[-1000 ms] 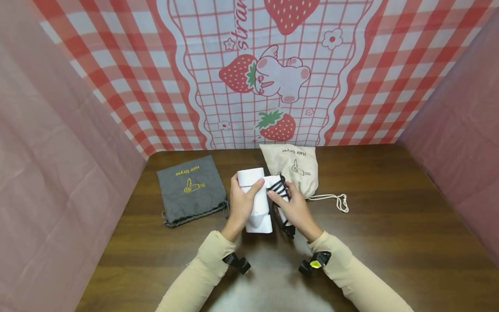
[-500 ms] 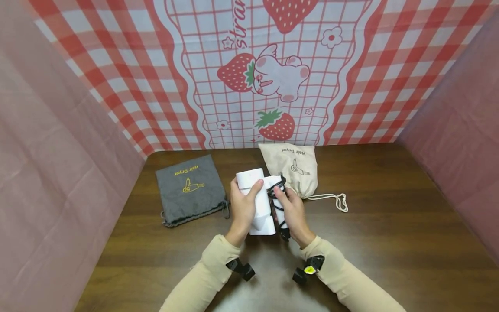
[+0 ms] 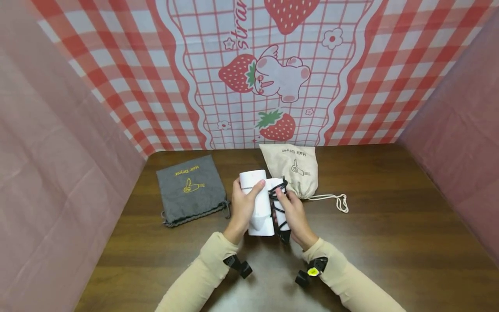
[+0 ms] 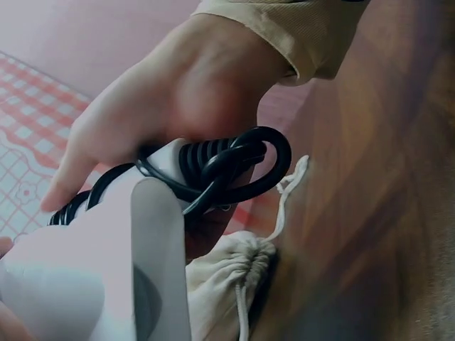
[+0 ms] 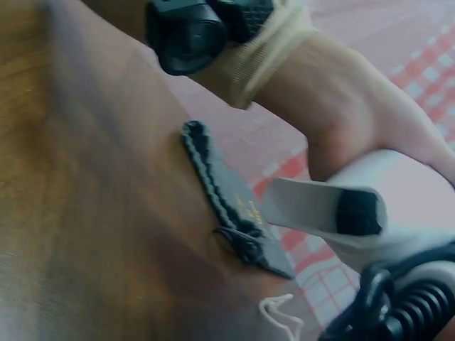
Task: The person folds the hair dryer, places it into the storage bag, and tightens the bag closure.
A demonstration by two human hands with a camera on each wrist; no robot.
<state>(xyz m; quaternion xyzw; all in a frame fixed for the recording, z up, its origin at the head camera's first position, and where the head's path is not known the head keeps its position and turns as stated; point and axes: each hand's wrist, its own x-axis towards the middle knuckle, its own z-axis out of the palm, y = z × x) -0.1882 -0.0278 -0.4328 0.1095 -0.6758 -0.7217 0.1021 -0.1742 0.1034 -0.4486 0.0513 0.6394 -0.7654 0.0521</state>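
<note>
A white hair dryer (image 3: 258, 208) is held above the table between both hands. My left hand (image 3: 243, 206) grips its barrel, thumb across the top. My right hand (image 3: 295, 216) holds the handle, which has a black power cord (image 3: 277, 195) wound round it. In the left wrist view the cord (image 4: 227, 167) forms a loop at the handle's end, beneath the right hand (image 4: 163, 99). The flat nozzle (image 5: 320, 206) shows its dark opening in the right wrist view, with the left hand (image 5: 362, 106) behind the barrel.
A grey drawstring bag (image 3: 191, 190) printed "Hair Dryer" lies at the left. Behind the dryer lies a cream drawstring bag (image 3: 304, 169), its white string (image 3: 339, 201) trailing right. A checked cloth (image 3: 136, 78) backs the wooden table (image 3: 390, 216); pink cloths hang on both sides.
My right hand has shifted its hold on the handle, its thumb now further over the cord. The dryer has moved slightly toward me. Both bags stay where they were.
</note>
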